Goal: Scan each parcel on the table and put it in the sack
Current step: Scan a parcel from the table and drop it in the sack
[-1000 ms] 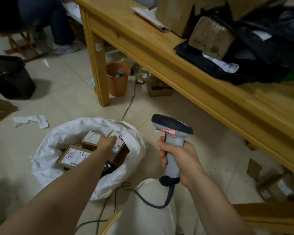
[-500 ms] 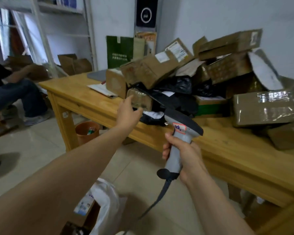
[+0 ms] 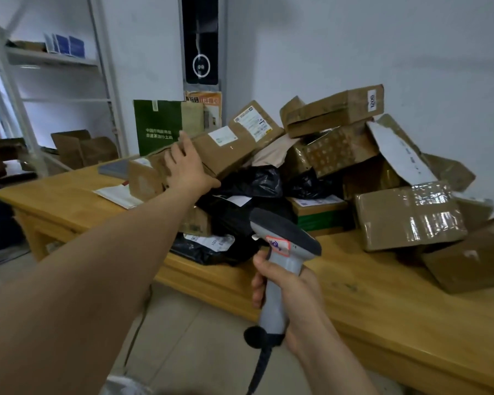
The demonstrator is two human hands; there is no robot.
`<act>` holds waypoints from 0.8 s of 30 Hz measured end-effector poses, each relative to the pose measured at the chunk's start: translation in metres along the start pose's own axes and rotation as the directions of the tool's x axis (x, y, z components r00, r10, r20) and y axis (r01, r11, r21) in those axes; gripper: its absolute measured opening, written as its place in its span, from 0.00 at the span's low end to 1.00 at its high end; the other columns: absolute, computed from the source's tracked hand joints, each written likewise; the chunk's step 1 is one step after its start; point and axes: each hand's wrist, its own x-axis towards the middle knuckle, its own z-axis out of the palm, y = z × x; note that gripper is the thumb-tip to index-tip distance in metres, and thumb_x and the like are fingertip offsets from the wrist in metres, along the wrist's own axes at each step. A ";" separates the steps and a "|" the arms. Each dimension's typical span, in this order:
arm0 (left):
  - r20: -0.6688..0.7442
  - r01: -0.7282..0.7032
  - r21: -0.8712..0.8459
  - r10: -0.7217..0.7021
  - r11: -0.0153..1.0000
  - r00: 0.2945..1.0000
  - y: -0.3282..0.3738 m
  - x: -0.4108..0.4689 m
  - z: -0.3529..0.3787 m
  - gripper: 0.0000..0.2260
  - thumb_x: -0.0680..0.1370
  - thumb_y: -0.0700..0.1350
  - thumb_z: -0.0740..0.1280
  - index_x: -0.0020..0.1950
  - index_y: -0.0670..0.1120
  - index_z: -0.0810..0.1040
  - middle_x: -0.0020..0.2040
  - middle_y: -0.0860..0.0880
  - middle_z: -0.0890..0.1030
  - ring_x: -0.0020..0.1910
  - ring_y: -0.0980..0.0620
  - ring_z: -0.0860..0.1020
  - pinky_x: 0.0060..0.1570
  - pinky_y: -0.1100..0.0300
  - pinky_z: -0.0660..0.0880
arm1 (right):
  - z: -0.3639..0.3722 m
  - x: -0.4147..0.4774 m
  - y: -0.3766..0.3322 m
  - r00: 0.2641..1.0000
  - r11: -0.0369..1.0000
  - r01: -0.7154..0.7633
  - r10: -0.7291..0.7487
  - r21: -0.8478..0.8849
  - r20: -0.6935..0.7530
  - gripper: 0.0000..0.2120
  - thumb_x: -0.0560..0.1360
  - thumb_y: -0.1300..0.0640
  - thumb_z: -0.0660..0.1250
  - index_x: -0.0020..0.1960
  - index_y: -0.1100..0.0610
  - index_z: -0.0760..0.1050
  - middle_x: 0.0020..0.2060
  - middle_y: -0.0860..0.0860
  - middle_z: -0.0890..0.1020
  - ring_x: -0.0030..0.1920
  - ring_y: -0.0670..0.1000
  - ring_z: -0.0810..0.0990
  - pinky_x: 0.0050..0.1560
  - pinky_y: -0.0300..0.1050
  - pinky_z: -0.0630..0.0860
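A heap of parcels covers the wooden table (image 3: 382, 303): brown cardboard boxes and black plastic mailers (image 3: 248, 183). My left hand (image 3: 187, 166) reaches out over the heap and lies flat, fingers spread, on the end of a long cardboard box with white labels (image 3: 231, 143); it touches the box without gripping it. My right hand (image 3: 285, 292) is closed round the grey handle of a barcode scanner (image 3: 283, 249), held upright in front of the table edge, its cable hanging down. A sliver of the white sack (image 3: 126, 387) shows at the bottom edge.
A taped box (image 3: 405, 218) and several more boxes lie at the right of the heap. Papers (image 3: 117, 193) lie on the table's left part. A metal shelf (image 3: 40, 81) stands at the left wall. A green bag (image 3: 157, 124) leans behind the heap.
My left hand left the sack on the floor, rose to the table and now rests on the long box. My view swung up from the sack to the heap. The scanner stayed in my right hand.
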 end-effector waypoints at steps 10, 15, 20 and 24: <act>-0.230 -0.174 -0.210 0.125 0.962 0.965 -0.010 -0.053 -0.020 0.53 0.64 0.47 0.80 0.79 0.47 0.48 0.74 0.43 0.58 0.74 0.45 0.57 0.72 0.46 0.59 | -0.011 -0.015 0.004 0.999 1.000 0.002 -0.001 0.022 -0.045 0.05 0.72 0.64 0.71 0.47 0.63 0.79 0.27 0.55 0.77 0.24 0.49 0.73 0.24 0.40 0.71; -0.186 -0.483 -0.204 0.451 0.851 0.873 -0.043 -0.144 -0.016 0.47 0.61 0.43 0.81 0.74 0.44 0.59 0.70 0.43 0.61 0.69 0.47 0.62 0.69 0.52 0.64 | -0.032 -0.045 0.004 0.981 0.991 0.087 -0.068 0.100 -0.181 0.02 0.72 0.64 0.71 0.44 0.59 0.79 0.28 0.54 0.78 0.25 0.49 0.73 0.25 0.41 0.72; 0.003 -0.717 -0.058 0.718 0.695 0.696 -0.058 -0.219 0.019 0.46 0.60 0.40 0.81 0.70 0.53 0.58 0.72 0.44 0.53 0.68 0.35 0.65 0.59 0.49 0.73 | -0.056 -0.077 0.008 0.950 0.990 0.085 -0.048 0.109 -0.307 0.03 0.72 0.63 0.71 0.44 0.59 0.78 0.30 0.54 0.79 0.26 0.48 0.76 0.27 0.41 0.74; 0.070 -0.731 -0.094 0.737 0.676 0.673 -0.054 -0.238 0.042 0.47 0.60 0.36 0.81 0.69 0.57 0.57 0.74 0.38 0.50 0.67 0.27 0.65 0.57 0.41 0.75 | -0.069 -0.091 0.010 0.947 0.997 0.025 -0.003 0.067 -0.322 0.06 0.72 0.62 0.72 0.48 0.61 0.78 0.31 0.56 0.82 0.26 0.49 0.77 0.27 0.41 0.76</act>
